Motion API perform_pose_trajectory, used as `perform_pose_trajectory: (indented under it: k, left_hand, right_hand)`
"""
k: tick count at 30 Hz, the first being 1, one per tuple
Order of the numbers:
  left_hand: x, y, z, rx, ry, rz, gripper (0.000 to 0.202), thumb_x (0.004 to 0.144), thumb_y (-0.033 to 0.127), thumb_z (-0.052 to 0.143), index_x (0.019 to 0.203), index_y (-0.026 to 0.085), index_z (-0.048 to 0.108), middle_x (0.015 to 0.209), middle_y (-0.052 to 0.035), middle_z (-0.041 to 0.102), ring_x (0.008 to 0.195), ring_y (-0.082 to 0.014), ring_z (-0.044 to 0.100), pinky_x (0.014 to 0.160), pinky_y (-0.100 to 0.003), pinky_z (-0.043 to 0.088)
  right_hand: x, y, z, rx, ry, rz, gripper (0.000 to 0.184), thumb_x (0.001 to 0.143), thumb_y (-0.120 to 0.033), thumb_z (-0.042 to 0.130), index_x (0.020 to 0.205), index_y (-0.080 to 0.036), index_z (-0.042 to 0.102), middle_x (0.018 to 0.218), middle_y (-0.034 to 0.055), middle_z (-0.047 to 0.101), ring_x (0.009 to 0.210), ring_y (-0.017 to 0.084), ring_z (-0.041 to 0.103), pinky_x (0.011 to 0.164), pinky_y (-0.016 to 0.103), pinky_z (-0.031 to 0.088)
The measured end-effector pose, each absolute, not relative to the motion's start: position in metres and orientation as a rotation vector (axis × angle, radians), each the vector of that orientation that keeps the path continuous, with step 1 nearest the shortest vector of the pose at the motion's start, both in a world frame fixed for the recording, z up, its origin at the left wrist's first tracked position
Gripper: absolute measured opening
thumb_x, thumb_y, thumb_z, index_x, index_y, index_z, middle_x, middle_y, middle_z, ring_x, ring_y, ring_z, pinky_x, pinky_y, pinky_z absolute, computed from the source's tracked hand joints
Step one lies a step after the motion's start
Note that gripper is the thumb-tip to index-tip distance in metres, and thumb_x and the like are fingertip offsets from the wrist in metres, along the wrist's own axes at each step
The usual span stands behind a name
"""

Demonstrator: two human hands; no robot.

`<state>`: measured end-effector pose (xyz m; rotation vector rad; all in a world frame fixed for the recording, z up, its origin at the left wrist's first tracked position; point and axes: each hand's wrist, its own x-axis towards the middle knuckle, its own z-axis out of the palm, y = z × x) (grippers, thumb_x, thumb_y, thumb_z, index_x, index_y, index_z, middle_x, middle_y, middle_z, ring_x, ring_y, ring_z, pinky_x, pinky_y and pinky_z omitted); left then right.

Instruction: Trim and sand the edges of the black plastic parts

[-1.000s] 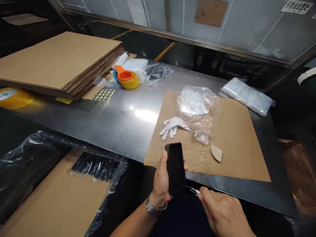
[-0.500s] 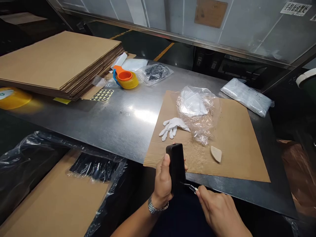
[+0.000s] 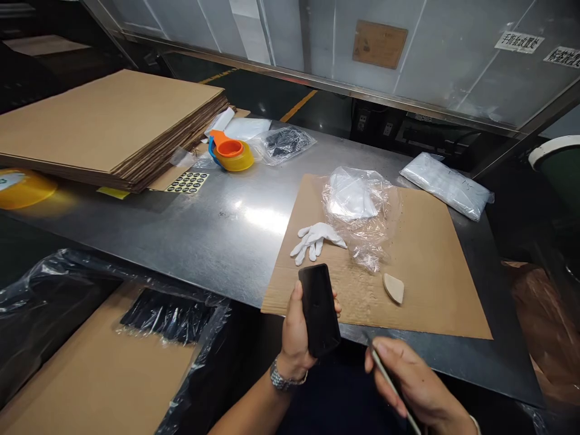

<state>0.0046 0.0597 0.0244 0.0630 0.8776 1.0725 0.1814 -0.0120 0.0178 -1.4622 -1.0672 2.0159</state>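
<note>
My left hand (image 3: pixel 295 335) is closed around a black rectangular case-like part (image 3: pixel 319 309), tilted so that its broad dark face shows. A metal watch sits on that wrist. To the right, my right hand (image 3: pixel 410 374) grips a thin, pale, pen-like tool (image 3: pixel 388 379), whose tip points up and away from me; its exact kind is not clear. The tool and the black part are apart. Just beyond the part, a white glove (image 3: pixel 319 237) lies on a cardboard sheet (image 3: pixel 435 266). A beige wedge-shaped pad (image 3: pixel 393 289) rests on the sheet's near side.
Clear plastic bags (image 3: pixel 357 193) lie on the cardboard, and a wrapped packet (image 3: pixel 446 184) at the back right. On the metal table (image 3: pixel 217 229) stand a tape dispenser (image 3: pixel 231 151) and a tall cardboard stack (image 3: pixel 113 121). A plastic-lined box (image 3: pixel 149 374) is at lower left.
The tool's tip has left the black part, and my right hand has turned and drawn away to the right. The part has been turned to show its broad face.
</note>
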Motion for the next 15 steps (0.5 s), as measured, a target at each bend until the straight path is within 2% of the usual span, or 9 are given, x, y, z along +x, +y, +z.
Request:
perform_pose_trajectory:
  k: [3,6,9,11,13,15]
  left_hand:
    - [0.004,0.062,0.024,-0.012,0.863,0.985,0.047,0.085,0.050,0.043,0.081,0.010,0.066,0.068,-0.0067,0.067,0.053,-0.0120,0.061,0.044,-0.019,0.047]
    - [0.006,0.062,0.023,-0.063,0.847,0.860,0.050,0.086,0.049,0.040,0.076,0.008,0.065,0.063,-0.0070,0.065,0.051,-0.0116,0.060,0.046,-0.019,0.048]
    - [0.010,0.059,0.023,-0.105,0.820,0.765,0.048,0.087,0.047,0.040,0.076,0.007,0.064,0.066,-0.0068,0.065,0.050,-0.0117,0.059,0.048,-0.021,0.049]
    - [0.012,0.056,0.022,-0.117,0.809,0.707,0.047,0.087,0.046,0.039,0.077,0.008,0.064,0.067,-0.0070,0.065,0.049,-0.0123,0.059,0.048,-0.022,0.049]
    - [0.015,0.053,0.021,-0.116,0.807,0.638,0.047,0.087,0.047,0.039,0.077,0.008,0.064,0.065,-0.0078,0.066,0.048,-0.0133,0.059,0.046,-0.023,0.048]
    - [0.017,0.049,0.020,-0.130,0.810,0.574,0.045,0.086,0.046,0.042,0.077,0.008,0.064,0.063,-0.0074,0.066,0.045,-0.0133,0.058,0.045,-0.023,0.046]
  right_hand:
    - [0.218,0.003,0.001,-1.967,-1.507,1.127,0.041,0.093,-0.045,0.026,0.091,-0.017,0.056,0.057,-0.0024,0.056,0.045,0.009,0.051,0.046,0.020,0.039]
    - [0.252,0.020,-0.020,-2.211,-1.557,0.576,0.031,0.091,-0.034,0.034,0.095,-0.015,0.058,0.073,0.0051,0.059,0.063,0.017,0.056,0.057,0.028,0.041]
    - [0.265,0.031,-0.028,-2.279,-1.562,0.318,0.028,0.086,-0.026,0.041,0.100,-0.012,0.061,0.086,0.0127,0.058,0.080,0.025,0.053,0.068,0.038,0.040]
    - [0.257,0.031,-0.021,-2.274,-1.597,0.192,0.029,0.085,-0.026,0.046,0.104,-0.011,0.062,0.092,0.0154,0.056,0.090,0.029,0.048,0.077,0.044,0.037]
    - [0.238,0.026,-0.003,-2.100,-1.718,0.173,0.030,0.085,-0.027,0.050,0.108,-0.012,0.061,0.095,0.0145,0.055,0.096,0.029,0.045,0.081,0.045,0.036]
    - [0.211,0.017,0.019,-1.730,-1.915,0.315,0.028,0.087,-0.025,0.050,0.112,-0.017,0.060,0.093,0.0105,0.054,0.093,0.024,0.046,0.080,0.039,0.038]
